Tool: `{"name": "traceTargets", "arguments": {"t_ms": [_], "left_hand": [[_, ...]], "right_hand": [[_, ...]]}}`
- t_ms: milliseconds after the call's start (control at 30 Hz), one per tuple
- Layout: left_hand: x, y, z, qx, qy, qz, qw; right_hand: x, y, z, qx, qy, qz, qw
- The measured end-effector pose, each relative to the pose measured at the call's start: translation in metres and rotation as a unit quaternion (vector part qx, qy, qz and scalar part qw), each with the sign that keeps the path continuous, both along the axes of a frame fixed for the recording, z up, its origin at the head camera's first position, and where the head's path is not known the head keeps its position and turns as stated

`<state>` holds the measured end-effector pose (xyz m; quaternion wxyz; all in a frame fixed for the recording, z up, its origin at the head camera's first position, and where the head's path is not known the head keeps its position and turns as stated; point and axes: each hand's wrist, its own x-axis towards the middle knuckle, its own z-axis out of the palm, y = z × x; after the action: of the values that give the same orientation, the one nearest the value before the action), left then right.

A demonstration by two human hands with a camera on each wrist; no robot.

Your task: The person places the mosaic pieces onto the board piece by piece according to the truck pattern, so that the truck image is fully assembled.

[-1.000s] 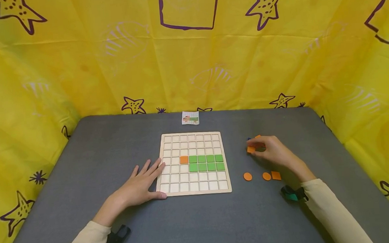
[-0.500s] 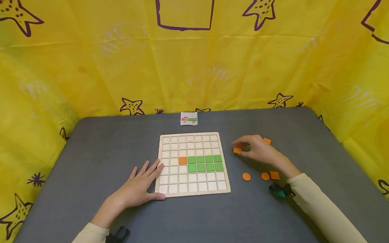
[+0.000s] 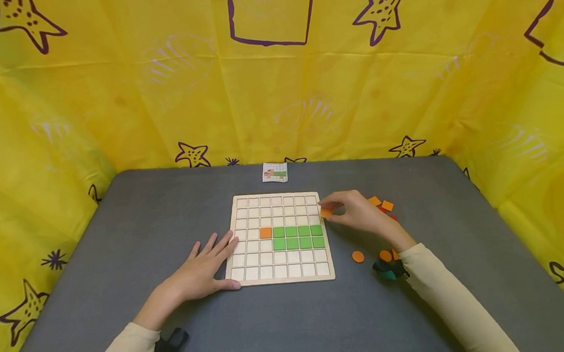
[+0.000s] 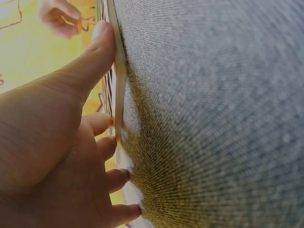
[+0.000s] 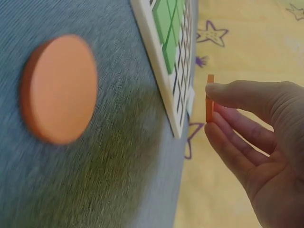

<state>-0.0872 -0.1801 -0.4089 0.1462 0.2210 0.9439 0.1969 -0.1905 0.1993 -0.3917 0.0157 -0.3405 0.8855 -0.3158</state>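
Observation:
A wooden grid board (image 3: 281,280) lies flat on the table, with green square tiles (image 3: 292,244) filling two short rows at its right and one orange tile (image 3: 265,233) beside them. My left hand (image 3: 195,272) rests spread at the board's left edge, its thumb and some fingertips touching the rim. Over by the right edge, my right hand (image 3: 358,211) pinches an orange square tile (image 3: 326,213) between thumb and fingers. The right wrist view shows that orange tile edge-on, held above the table.
Loose orange squares (image 3: 387,205) and red pieces lie behind the right hand. Nearer stand orange discs (image 3: 358,257) and a square partly covered by the right wrist. A small picture card (image 3: 274,172) lies beyond the board. Yellow patterned cloth (image 3: 276,89) rises around the table.
My right hand has moved left with the pinched orange tile, from the loose pieces to the board's right edge. The left hand stays on the board.

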Motion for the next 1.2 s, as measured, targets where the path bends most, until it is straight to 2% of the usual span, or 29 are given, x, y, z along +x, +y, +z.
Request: {"name": "traceTargets", "arguments": {"t_ms": [467, 867, 1200], "left_hand": [[-0.001, 0.0, -0.002, -0.006, 0.009, -0.003, 0.9999], [-0.001, 0.0, 0.0, -0.006, 0.002, -0.004, 1.0], [-0.001, 0.0, 0.0, -0.006, -0.003, -0.003, 1.0]], "right_hand": [[-0.009, -0.029, 0.002, 0.027, -0.011, 0.021, 0.999], [-0.014, -0.058, -0.007, 0.019, -0.029, 0.047, 0.998], [-0.013, -0.077, -0.014, 0.02, -0.015, 0.069, 0.997]]}}
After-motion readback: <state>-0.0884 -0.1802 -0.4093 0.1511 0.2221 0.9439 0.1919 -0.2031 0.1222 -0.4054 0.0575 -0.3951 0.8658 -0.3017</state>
